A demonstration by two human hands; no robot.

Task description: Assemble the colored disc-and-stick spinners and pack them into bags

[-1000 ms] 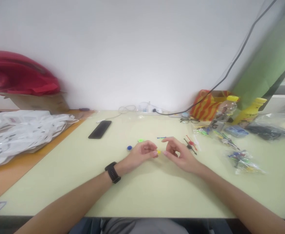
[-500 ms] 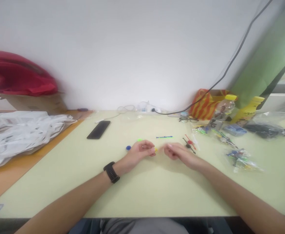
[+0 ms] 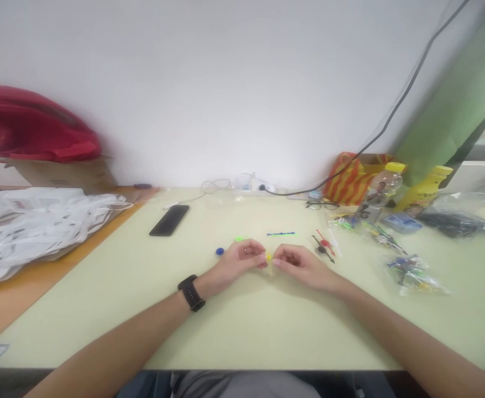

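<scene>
My left hand, with a black watch on its wrist, pinches a small yellow plastic piece between thumb and fingertips. From the other side, the fingertips of my right hand close on the same piece, which they partly hide. A blue round piece lies on the table just left of my left hand, and a bright green piece shows behind it. Beyond both hands is a thin blue and green stick with an arrow-like end. Red and black arrow-shaped pieces lie past my right hand.
A phone lies at the back left. White straps or bags are heaped on the left. Clear bags of small coloured parts, bottles, eyeglasses and a striped bag stand or lie right. A power cable runs along the wall.
My right hand has moved left to the yellow piece, and its extended finger has drawn in to a pinch. My left hand has kept its hold on the piece.
</scene>
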